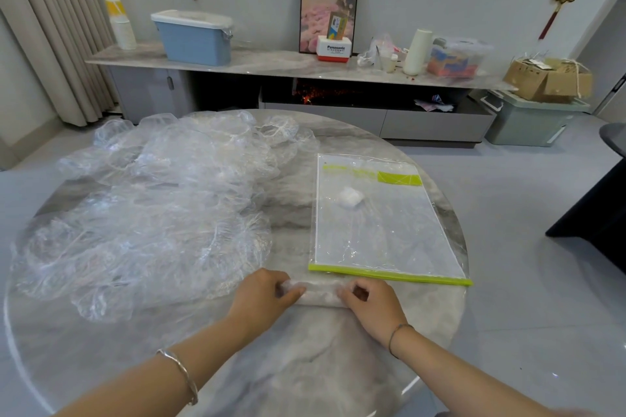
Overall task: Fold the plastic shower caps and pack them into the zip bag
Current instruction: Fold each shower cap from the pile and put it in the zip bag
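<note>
Head view: a round grey-veined marble table (291, 220) fills most of the scene. Its left half is covered by a loose, crinkled pile of clear plastic shower caps (152, 206) that reaches from the far edge almost to the near edge. On the right half lies a flat rectangular transparent zip bag (382, 234) with a lime-green closure strip along the edge nearest the person and a lime-green printed panel near its far end. Just beside that closure strip, between the bag and the person, a clear plastic folded shower cap (320, 294), pressed into a narrow strip, lies crosswise on the table. The left hand (264, 294) holds its left end and the right hand (369, 301) its right end. The fingers (293, 293) of both hands are curled, pinching the strip against the tabletop. Under the clear film of the bag's far half sits a small white bunched wad (350, 197). A thin silver bangle (181, 372) circles the left wrist, a dark cord bracelet (398, 332) the right.
</note>
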{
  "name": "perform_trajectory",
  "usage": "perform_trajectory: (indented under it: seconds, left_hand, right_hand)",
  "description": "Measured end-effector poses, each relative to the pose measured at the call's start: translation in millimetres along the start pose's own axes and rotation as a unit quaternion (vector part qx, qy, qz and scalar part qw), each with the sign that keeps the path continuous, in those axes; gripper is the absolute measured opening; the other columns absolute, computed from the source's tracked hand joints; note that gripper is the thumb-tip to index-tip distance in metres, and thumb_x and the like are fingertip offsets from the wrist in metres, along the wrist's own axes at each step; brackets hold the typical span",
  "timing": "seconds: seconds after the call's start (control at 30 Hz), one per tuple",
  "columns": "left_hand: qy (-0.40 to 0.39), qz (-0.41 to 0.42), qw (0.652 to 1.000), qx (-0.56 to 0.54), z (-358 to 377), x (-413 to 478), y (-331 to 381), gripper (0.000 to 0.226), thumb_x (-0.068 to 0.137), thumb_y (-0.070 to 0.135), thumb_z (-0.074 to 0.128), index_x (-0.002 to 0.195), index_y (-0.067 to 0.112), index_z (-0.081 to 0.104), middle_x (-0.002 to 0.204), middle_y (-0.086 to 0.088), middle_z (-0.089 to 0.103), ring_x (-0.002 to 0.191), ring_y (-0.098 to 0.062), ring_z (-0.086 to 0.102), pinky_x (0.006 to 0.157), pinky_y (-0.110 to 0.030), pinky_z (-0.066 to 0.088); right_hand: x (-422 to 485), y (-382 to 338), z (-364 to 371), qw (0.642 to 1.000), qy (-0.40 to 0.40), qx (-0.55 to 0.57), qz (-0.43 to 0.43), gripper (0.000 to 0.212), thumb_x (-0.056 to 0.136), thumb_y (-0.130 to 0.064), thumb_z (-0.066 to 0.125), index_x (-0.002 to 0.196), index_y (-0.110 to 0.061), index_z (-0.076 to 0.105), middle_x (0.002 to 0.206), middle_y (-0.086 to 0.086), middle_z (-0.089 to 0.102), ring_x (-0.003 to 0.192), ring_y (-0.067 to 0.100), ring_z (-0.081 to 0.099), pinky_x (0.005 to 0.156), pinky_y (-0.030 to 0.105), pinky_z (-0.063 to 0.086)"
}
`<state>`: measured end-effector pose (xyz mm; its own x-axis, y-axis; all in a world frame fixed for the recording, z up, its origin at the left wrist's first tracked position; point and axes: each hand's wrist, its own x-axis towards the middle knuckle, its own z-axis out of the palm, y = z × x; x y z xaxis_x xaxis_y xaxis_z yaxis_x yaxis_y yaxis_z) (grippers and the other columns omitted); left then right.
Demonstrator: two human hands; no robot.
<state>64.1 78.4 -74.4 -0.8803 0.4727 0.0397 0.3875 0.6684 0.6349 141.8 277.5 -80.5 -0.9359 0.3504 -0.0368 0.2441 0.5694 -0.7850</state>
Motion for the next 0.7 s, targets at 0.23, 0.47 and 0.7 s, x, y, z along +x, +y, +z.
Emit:
perform_trajectory:
  seconds: [0.23, 0.47, 0.7]
  left_hand:
    - [0.007, 0.002, 0.999, 0.037, -2, 1, 3, 0.026, 0.084, 0.035, 0.067, 0.102, 0.028, 0.048, 0.086, 0.013, 0.058, 0.08, -0.003, 0.054, 0.07, -0.016, 0.04]
    - [-0.04, 0.327, 0.909, 0.255, 1, 0, -4, 0.045, 0.08, 0.019, 0.065, 0.123, 0.032, 0.06, 0.126, 0.013, 0.06, 0.112, -0.008, 0.06, 0.093, -0.026, 0.048]
    - [-0.133, 0.233, 0.928, 0.259, 0, -10, -1, 0.067, 0.095, 0.058, 0.002, 0.135, 0.029, 0.049, 0.141, 0.006, 0.049, 0.122, -0.014, 0.053, 0.104, -0.031, 0.04]
  right_hand:
    - [8, -3, 3, 0.998, 0.022, 0.003, 0.06, 0.026, 0.076, -0.023, 0.073, 0.068, -0.023, 0.049, 0.055, -0.007, 0.049, 0.057, 0.011, 0.047, 0.067, 0.031, 0.047]
    - [12, -11, 1, 0.996, 0.01, -0.024, 0.081, 0.029, 0.074, -0.029, 0.075, 0.071, -0.024, 0.046, 0.058, -0.008, 0.049, 0.058, 0.011, 0.047, 0.063, 0.03, 0.042]
    - [0, -11, 3, 0.955, 0.084, -0.189, -0.211, 0.023, 0.076, -0.02, 0.064, 0.098, -0.021, 0.058, 0.098, -0.007, 0.053, 0.092, 0.01, 0.048, 0.08, 0.023, 0.036]
